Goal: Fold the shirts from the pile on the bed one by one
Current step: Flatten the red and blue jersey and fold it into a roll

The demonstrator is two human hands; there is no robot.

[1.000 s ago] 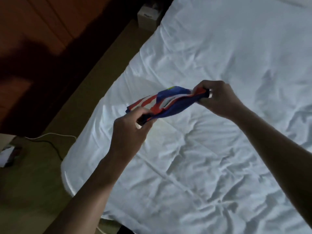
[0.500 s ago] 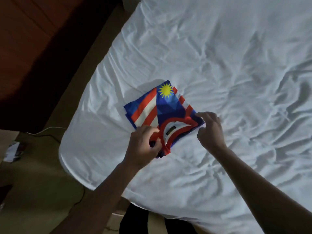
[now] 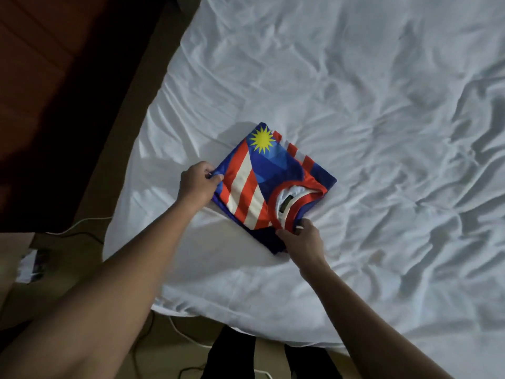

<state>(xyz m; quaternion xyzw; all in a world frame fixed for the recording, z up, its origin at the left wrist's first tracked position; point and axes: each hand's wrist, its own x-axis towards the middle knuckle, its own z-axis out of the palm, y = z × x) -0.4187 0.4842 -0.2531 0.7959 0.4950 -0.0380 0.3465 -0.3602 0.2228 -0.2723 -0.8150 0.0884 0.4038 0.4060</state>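
A wide bed with a wrinkled white sheet (image 3: 355, 77) fills most of the view, from the near edge to the far right. At the far left there is a dark reddish-brown wooden surface (image 3: 41, 77), and between it and the bed runs a strip of dull brown floor (image 3: 128, 138).

The folded shirt of blue, red and white striped fabric (image 3: 262, 181) lies flat on the sheet, close to the left edge of the bed and nearer to the person than to the far side. It forms a compact square turned like a diamond. Its round red collar (image 3: 297, 187) faces up at the near right part, and a yellow star print (image 3: 261, 140) is at the far corner.

The left hand (image 3: 198, 184) pinches the left corner of the shirt between thumb and fingers. The right hand (image 3: 303, 239) has its fingers curled on the near edge of the shirt, just below the collar, and grips the fabric there.

A thin white cable (image 3: 82, 224) lies on the floor at the left. A small dark label (image 3: 285, 206) is visible inside the collar.
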